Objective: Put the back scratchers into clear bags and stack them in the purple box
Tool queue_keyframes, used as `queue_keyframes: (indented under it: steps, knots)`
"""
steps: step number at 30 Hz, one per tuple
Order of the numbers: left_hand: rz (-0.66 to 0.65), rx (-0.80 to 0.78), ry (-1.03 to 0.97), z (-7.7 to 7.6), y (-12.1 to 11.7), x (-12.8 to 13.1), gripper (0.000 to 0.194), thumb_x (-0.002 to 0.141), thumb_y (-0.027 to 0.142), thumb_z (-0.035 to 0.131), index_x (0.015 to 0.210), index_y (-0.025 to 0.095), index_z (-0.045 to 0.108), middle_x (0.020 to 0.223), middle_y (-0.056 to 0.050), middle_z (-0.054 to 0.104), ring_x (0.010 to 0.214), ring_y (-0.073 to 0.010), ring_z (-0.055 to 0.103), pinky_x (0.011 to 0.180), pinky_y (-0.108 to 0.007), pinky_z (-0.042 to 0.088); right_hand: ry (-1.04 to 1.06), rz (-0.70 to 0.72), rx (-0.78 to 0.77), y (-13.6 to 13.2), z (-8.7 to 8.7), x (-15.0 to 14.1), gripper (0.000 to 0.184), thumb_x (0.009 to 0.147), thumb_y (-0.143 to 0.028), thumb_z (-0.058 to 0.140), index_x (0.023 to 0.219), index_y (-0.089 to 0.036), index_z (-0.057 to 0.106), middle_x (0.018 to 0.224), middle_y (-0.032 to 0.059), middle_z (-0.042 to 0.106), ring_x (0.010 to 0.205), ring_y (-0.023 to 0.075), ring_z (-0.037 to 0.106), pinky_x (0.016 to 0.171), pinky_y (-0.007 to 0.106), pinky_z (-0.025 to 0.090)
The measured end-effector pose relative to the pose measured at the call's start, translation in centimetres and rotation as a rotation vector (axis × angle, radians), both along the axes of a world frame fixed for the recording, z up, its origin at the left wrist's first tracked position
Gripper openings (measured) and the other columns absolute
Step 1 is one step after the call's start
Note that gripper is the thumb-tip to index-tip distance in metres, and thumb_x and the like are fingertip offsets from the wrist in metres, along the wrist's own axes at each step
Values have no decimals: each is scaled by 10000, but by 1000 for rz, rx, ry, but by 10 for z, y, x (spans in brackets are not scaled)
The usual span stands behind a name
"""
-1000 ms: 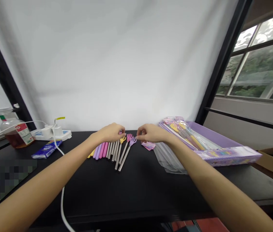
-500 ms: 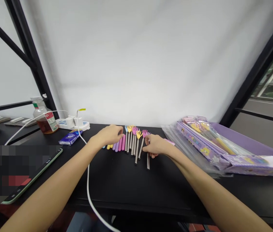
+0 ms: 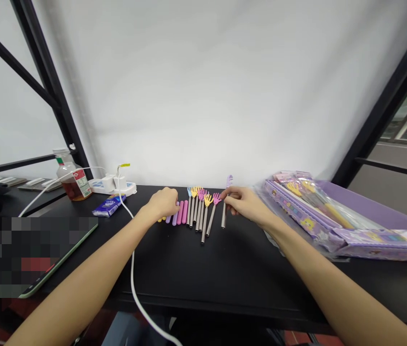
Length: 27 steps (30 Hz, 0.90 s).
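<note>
My right hand [image 3: 241, 202] pinches a back scratcher [image 3: 224, 218], with its lilac claw head pointing up and its metal rod down. To its left lies a row of metal back scratchers [image 3: 198, 214] with blue, yellow and pink claw heads. Beside that row are several coloured handle tubes [image 3: 182, 212] in pink, purple and yellow. Over the left end of those tubes rests my left hand [image 3: 163, 202], its fingers curled. Whatever is under or in those fingers is hidden.
At right stands a purple display box [image 3: 311, 226] holding bagged back scratchers, with clear plastic bags beside it. A white cable [image 3: 133, 274] crosses the black desk. A blue packet [image 3: 109, 205], a power strip [image 3: 129, 188], a bottle [image 3: 75, 185] and a tablet [image 3: 62, 257] sit at left.
My right hand has raised the lilac back scratcher, swinging its head up and moving slightly right. My left hand stays curled over the tubes. The view has shifted slightly.
</note>
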<state>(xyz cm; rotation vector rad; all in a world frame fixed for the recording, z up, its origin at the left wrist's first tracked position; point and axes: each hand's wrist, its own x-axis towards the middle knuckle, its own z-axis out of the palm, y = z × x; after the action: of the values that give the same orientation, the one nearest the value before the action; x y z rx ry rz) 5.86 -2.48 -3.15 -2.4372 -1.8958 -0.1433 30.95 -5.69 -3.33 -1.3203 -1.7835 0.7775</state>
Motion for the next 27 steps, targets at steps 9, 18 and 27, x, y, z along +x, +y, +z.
queue_keyframes:
  steps: [9,18,27]
  knots:
    - [34,30,12,2,-1,1,188,718,298,621,879,204,651,970,-122,706,902,-317,690,692,-365,510,-37,40,31,4,-6,-1,131,753,-181,545,855,-185,627,582,-29,598,482,100,554,506,210,417]
    - [29,12,-52,0,-3,4,444,674,255,648,1098,225,519,1000,-95,689,891,-283,677,654,-317,455,89,84,40,-5,-1,-6,98,751,-221,628,833,-184,588,592,-45,572,511,99,564,510,206,445]
    - [-139,2,-558,5,1,3,426,664,275,683,1067,170,597,706,-14,703,703,-200,664,663,-294,484,152,91,43,-1,-2,-5,136,745,-234,638,853,-196,564,613,-42,589,507,98,565,493,206,455]
